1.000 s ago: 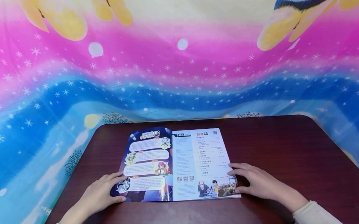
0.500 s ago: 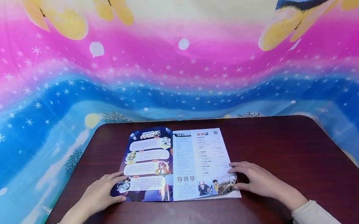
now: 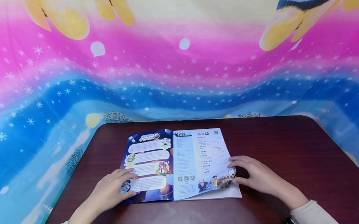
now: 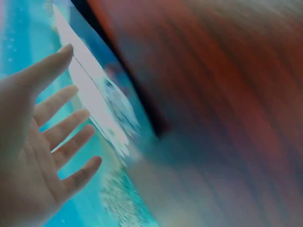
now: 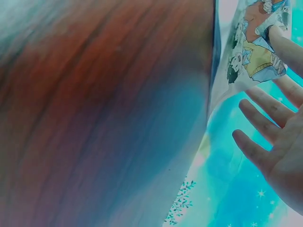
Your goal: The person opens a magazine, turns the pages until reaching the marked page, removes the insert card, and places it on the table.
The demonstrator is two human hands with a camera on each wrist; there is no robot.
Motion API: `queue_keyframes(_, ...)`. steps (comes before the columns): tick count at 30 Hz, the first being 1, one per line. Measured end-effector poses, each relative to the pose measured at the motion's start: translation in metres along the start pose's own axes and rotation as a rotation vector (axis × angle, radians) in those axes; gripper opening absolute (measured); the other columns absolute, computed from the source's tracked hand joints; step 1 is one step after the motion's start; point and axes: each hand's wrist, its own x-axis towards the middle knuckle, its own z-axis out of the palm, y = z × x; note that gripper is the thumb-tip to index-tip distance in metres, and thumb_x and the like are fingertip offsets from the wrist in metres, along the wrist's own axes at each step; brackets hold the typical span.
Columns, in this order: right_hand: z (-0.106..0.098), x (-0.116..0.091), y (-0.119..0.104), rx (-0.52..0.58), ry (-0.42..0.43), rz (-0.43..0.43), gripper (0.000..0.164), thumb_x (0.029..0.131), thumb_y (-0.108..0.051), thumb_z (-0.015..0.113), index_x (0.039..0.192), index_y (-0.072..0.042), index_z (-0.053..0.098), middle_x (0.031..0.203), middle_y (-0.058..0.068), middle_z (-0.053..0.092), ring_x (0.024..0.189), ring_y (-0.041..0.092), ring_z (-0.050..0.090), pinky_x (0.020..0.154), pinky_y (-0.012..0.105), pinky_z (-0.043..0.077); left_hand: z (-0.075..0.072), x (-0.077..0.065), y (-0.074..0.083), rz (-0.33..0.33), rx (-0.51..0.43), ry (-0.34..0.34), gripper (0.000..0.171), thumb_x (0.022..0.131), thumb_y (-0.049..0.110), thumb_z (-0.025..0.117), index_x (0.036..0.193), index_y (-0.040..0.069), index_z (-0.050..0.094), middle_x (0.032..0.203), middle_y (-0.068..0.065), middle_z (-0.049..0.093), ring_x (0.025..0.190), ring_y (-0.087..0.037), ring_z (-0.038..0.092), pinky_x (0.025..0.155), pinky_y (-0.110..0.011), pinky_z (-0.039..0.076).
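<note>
An open magazine (image 3: 185, 155) lies on the dark wooden table, its left page dark blue with text bubbles and cartoon figures, its right page mostly white with printed lists. Over the lower left part of the left page rests my left hand (image 3: 107, 190), fingers relaxed and extended; in the left wrist view they are spread beside the magazine (image 4: 90, 90). My right hand (image 3: 259, 175) pinches the lower right edge of the right-hand page (image 3: 210, 154) between thumb and fingers. That corner curls up off a white sheet (image 3: 232, 191) below. The right wrist view shows the lifted page (image 5: 260, 56) close up.
The table (image 3: 278, 144) has a rounded far edge and extends to both sides of the magazine. Behind and beside it hangs a pink and blue snowflake-patterned cloth (image 3: 172, 85).
My right hand has taken the page's lower right corner and raised it, baring more of the sheet underneath. The left hand has slid rightward, further onto the left page.
</note>
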Motion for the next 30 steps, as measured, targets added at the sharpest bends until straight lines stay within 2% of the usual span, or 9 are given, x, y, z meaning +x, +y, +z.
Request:
queue_keyframes(5,0.000,0.000,-0.003,0.017,0.042,0.007,0.040,0.081,-0.029,0.083,0.118,-0.023,0.069,0.135,0.001,0.059,0.125,0.026,0.054,0.097,0.050,0.048,-0.001,0.013,0.029,0.083,-0.073,0.058,0.042,0.087,0.041,0.075,0.123,0.021,0.069,0.128,-0.003,0.065,0.121,-0.028,0.058,0.097,-0.054,0.047)
queue_keyframes(11,-0.002,0.002,-0.006,0.029,0.135,-0.054,0.041,0.078,-0.025,0.086,0.116,-0.023,0.069,0.133,0.001,0.059,0.124,0.025,0.055,0.095,0.050,0.048,-0.004,0.031,0.074,0.179,-0.200,0.113,0.036,0.091,0.035,0.072,0.124,0.023,0.069,0.126,0.005,0.066,0.122,-0.021,0.058,0.101,-0.051,0.044)
queue_keyframes(14,-0.003,0.003,-0.007,0.029,0.175,-0.081,0.042,0.077,-0.024,0.086,0.115,-0.023,0.068,0.133,0.001,0.059,0.123,0.024,0.055,0.094,0.048,0.048,-0.006,0.042,0.098,0.259,-0.246,0.139,0.037,0.092,0.035,0.071,0.126,0.023,0.067,0.129,0.007,0.064,0.123,-0.019,0.056,0.104,-0.048,0.043)
queue_keyframes(17,-0.005,0.005,-0.008,0.037,0.206,-0.093,0.043,0.076,-0.024,0.087,0.115,-0.023,0.068,0.134,0.001,0.059,0.123,0.023,0.054,0.095,0.043,0.047,-0.007,0.054,0.121,0.326,-0.258,0.145,0.040,0.092,0.038,0.070,0.129,0.023,0.065,0.133,0.008,0.061,0.123,-0.015,0.056,0.104,-0.044,0.043)
queue_keyframes(22,-0.008,0.009,-0.013,0.052,0.239,-0.107,0.042,0.076,-0.022,0.087,0.113,-0.022,0.068,0.135,0.003,0.058,0.124,0.024,0.053,0.098,0.030,0.043,-0.005,0.072,0.154,0.390,-0.223,0.136,0.051,0.091,0.044,0.070,0.137,0.023,0.059,0.140,0.007,0.056,0.127,-0.014,0.053,0.105,-0.039,0.043)
queue_keyframes(26,-0.011,0.012,-0.019,0.048,0.260,-0.124,0.042,0.075,-0.021,0.087,0.113,-0.023,0.069,0.135,0.003,0.058,0.125,0.024,0.053,0.098,0.032,0.043,-0.001,0.081,0.174,0.432,-0.205,0.156,0.060,0.089,0.042,0.073,0.141,0.022,0.054,0.143,0.005,0.053,0.128,-0.016,0.053,0.104,-0.038,0.044)
queue_keyframes(30,-0.015,0.015,-0.027,0.053,0.276,-0.133,0.042,0.075,-0.020,0.088,0.113,-0.022,0.069,0.136,0.003,0.058,0.126,0.024,0.051,0.098,0.037,0.043,0.002,0.088,0.186,0.482,-0.243,0.212,0.056,0.090,0.030,0.075,0.141,0.019,0.053,0.139,0.003,0.056,0.126,-0.014,0.055,0.102,-0.033,0.045)
